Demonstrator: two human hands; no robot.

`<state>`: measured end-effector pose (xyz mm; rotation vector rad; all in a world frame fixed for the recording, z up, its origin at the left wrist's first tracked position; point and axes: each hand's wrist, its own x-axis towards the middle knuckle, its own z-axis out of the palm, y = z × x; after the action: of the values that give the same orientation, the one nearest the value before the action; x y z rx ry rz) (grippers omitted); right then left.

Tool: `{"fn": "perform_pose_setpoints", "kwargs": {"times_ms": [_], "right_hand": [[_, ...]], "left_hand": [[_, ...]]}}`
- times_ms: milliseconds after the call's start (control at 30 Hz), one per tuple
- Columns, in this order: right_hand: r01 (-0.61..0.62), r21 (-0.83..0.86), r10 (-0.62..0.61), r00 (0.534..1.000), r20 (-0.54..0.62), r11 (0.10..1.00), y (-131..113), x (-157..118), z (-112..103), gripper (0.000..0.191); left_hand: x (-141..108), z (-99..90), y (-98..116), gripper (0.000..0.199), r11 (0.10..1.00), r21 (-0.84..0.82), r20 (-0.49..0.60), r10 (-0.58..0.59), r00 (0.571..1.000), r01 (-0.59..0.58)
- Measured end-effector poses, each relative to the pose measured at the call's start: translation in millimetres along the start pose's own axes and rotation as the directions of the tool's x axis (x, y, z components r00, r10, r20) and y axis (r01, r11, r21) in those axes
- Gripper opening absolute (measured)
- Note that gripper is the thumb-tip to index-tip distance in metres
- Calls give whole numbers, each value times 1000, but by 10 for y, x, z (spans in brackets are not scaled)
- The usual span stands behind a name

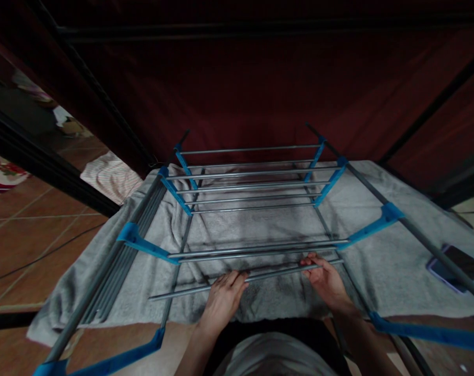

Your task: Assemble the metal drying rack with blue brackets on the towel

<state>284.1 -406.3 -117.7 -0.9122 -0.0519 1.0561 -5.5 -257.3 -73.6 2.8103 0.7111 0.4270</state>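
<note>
A loose grey metal rod [276, 273] lies across both hands, its left end lower than its right. My left hand [228, 293] is closed over the rod near its middle. Nearer the right end, my right hand [319, 271] grips it between thumb and fingers. Just beyond, a rack of grey tubes with blue plastic brackets [152, 247] holds several crossbars [256, 253]. Another blue bracket [372, 232] is on the right side. The rod's right end is close to that side of the frame; whether they touch I cannot tell.
Several loose rods [123, 261] lie at the left on a grey blanket [393, 266]. A phone [454, 266] rests on the blanket at the right. Dark red panels [237, 89] stand behind the rack. A striped cloth [111, 177] and a thin cable are on the tiled floor.
</note>
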Motion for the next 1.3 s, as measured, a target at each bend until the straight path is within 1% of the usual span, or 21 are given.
{"fn": "perform_pose_setpoints", "kwargs": {"times_ms": [200,400,600,733,833,933,1067,1167,1300], "right_hand": [[59,-9,-58,996,66,998,-85,-59,46,10],[76,26,-77,995,61,997,-94,-56,8,14],[89,-63,-80,988,133,994,-148,-92,7,10],[124,-104,-117,990,77,987,-212,-95,18,12],[160,-104,-157,987,38,982,-261,-80,36,15],[187,-79,-184,982,43,979,-305,-68,65,17],[195,-71,-191,980,59,978,-337,-64,100,18],[216,-79,-214,976,32,973,-342,-58,114,18],[235,-106,-236,972,6,966,-340,-43,125,15]], "left_hand": [[6,0,-7,27,1000,18,-28,-5,1000,6],[23,-15,-25,21,998,-57,-54,-18,998,15],[-4,-13,-33,16,996,-90,-72,-23,997,17],[-8,-40,-10,17,999,-39,-92,2,996,-6],[7,-59,16,18,1000,-8,-94,13,996,-14],[26,-74,30,20,1000,-4,-94,13,995,-14],[49,-107,37,23,1000,4,-97,6,995,-5],[81,-140,43,24,1000,8,-96,-2,995,2],[140,-161,36,24,1000,23,-125,-5,992,8]]}}
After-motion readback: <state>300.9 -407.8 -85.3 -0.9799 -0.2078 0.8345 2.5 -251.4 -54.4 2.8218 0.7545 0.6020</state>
